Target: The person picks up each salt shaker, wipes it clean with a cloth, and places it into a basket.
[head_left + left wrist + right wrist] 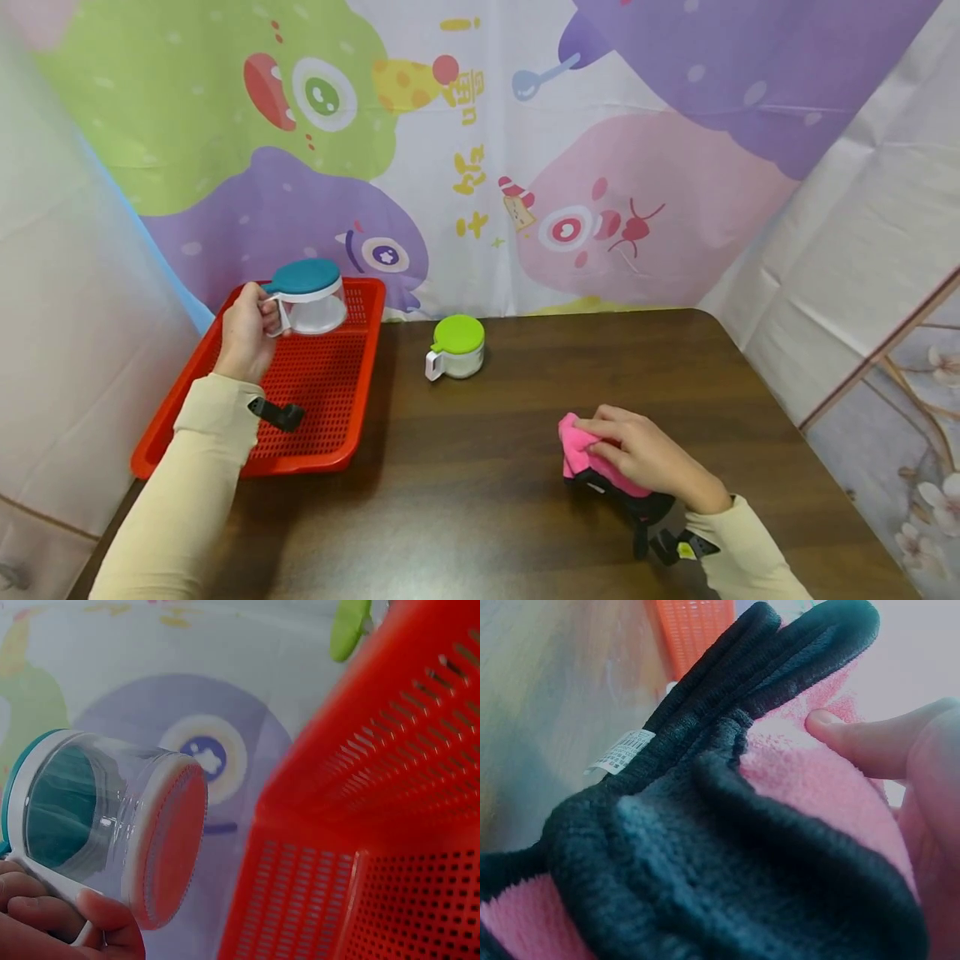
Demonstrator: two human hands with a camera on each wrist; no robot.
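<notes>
Teal-lidded clear jar (311, 296): upright, lid on top, raised at the far end of a red plastic basket (367, 367); the left-wrist view shows its base apart from the basket's rim.
Left grip (246, 337): fingers curled firmly round the jar's white handle; the jar's body lies just to the right of the knuckles. Of the two hands, this one is clearly nearer the basket.
Green-lidded jar (459, 340): upright on the dark wooden desk (450, 467), just right of the basket and between the hands, touching neither; its white handle points toward the near left.
Right grip (652, 454): fingers and thumb closed on a bunched pink cloth (581, 450) with black edging, well apart from both jars.
Backdrop curtain (495, 275): cartoon monsters, behind the desk.
</notes>
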